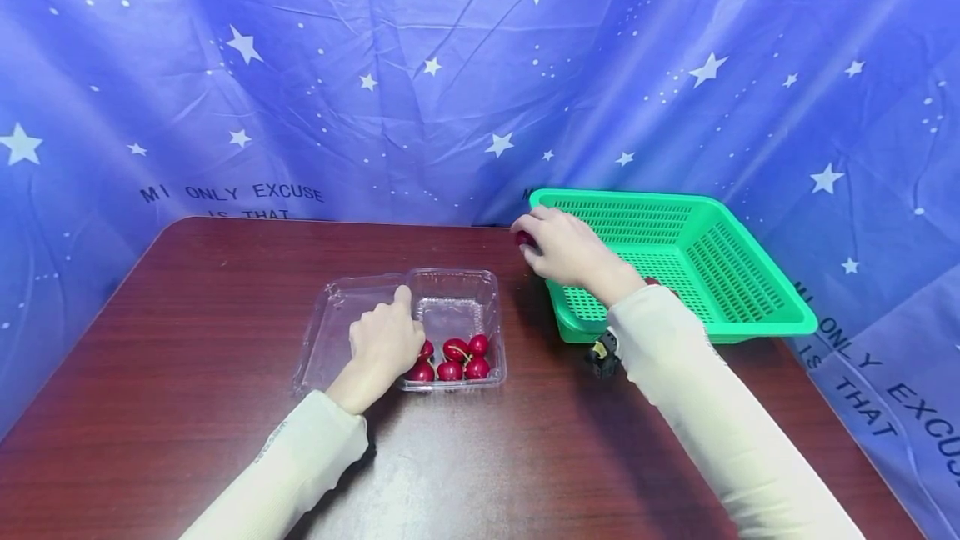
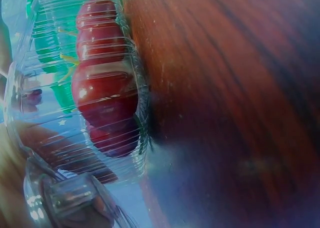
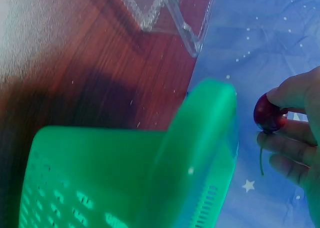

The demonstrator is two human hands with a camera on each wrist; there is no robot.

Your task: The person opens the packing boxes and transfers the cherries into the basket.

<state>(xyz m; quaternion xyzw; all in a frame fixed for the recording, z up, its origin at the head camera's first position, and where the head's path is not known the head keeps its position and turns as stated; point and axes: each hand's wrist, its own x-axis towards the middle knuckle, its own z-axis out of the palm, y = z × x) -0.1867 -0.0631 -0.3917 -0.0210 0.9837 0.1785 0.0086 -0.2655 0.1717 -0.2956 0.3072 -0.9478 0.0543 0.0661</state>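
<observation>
My right hand (image 1: 564,247) pinches a dark red cherry (image 3: 269,112) between thumb and fingers, its green stem hanging down. The hand is over the left rim of the green plastic basket (image 1: 757,328). My left hand (image 1: 386,338) grips the hinge side of a clear plastic clamshell box (image 1: 489,298), where the lid (image 1: 337,323) folds out flat to the left. Several red cherries (image 1: 477,368) lie along the near side of the box. Through its ribbed wall, the left wrist view shows these cherries (image 2: 105,87) and fingers of the left hand behind the plastic.
Some red fruit (image 1: 651,281) shows in the basket, mostly hidden by the right forearm. A small black and yellow object (image 1: 603,354) is by the right sleeve. Everything stands on a brown wooden table (image 1: 480,465), with a blue starry cloth (image 1: 420,107) hanging behind.
</observation>
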